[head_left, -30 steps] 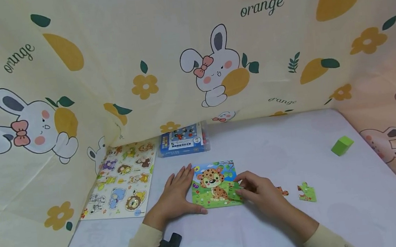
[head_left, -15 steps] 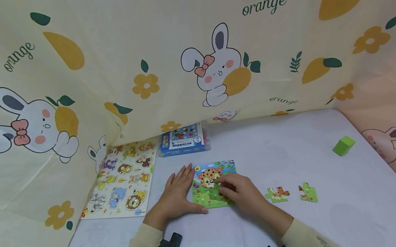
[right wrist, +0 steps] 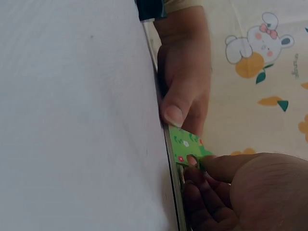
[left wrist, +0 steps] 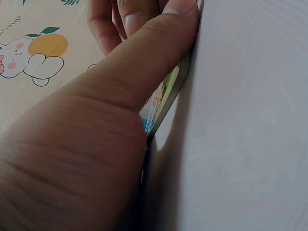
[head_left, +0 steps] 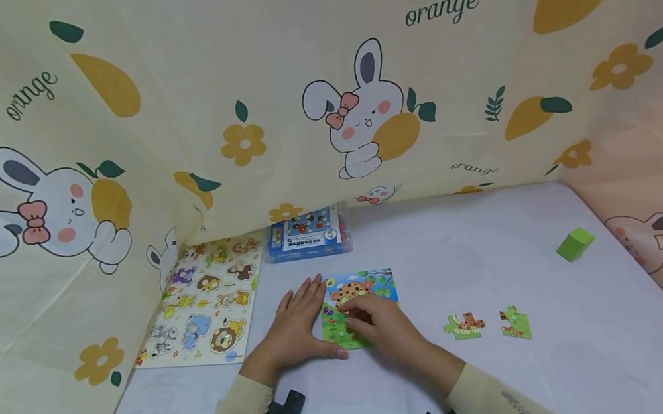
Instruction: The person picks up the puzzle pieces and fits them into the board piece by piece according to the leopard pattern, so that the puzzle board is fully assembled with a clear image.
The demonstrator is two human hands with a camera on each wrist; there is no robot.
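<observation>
A square leopard jigsaw puzzle (head_left: 383,283) lies flat on the white table. Along its left side rests my left hand (head_left: 297,333), fingers extended, with the thumb by the puzzle's near left corner. My right hand (head_left: 386,329) is over the puzzle and covers the lower part of the leopard. In the right wrist view its thumb and fingers pinch a small green puzzle piece (right wrist: 200,163), mostly hidden by the fingers. Two loose pieces lie to the right: a green one with brown and white (head_left: 465,327) and another green one (head_left: 516,323).
An animal sticker-like board (head_left: 210,312) lies to the left. Behind the puzzle sits a blue box in clear plastic (head_left: 309,236). A green block (head_left: 575,245) stands far right. A rabbit-print curtain (head_left: 271,73) borders the table.
My right hand has moved left across the puzzle with the green piece, uncovering the nearer loose piece. My left hand has stayed in place.
</observation>
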